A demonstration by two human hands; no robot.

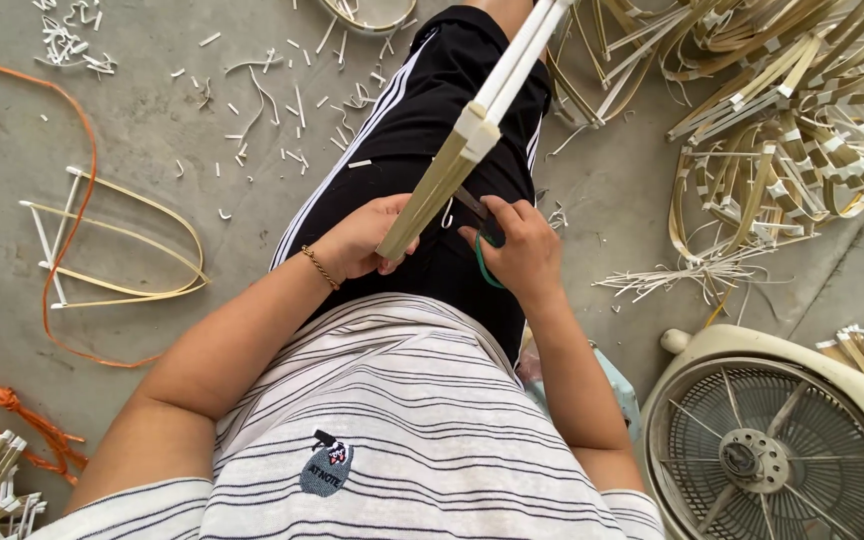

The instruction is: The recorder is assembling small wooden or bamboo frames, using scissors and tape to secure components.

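Two hands working a bundle of bamboo strips over the lap.

The left hand (367, 240) is closed round the lower end of the bamboo strips (462, 150), which slant toward one o'clock. The right hand (517, 245), at three o'clock of it, clasps what seem green-handled scissors (482, 225), blades touching the strips. A fan (772, 440) sits at five o'clock.

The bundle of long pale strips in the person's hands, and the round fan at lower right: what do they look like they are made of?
The bundle of long pale strips looks like split bamboo or cane: matte, straw-coloured, flat-cut, bound with white bands. The round cream fan looks like moulded plastic with a smooth, slightly glossy housing; its grey grille could be plastic or metal.
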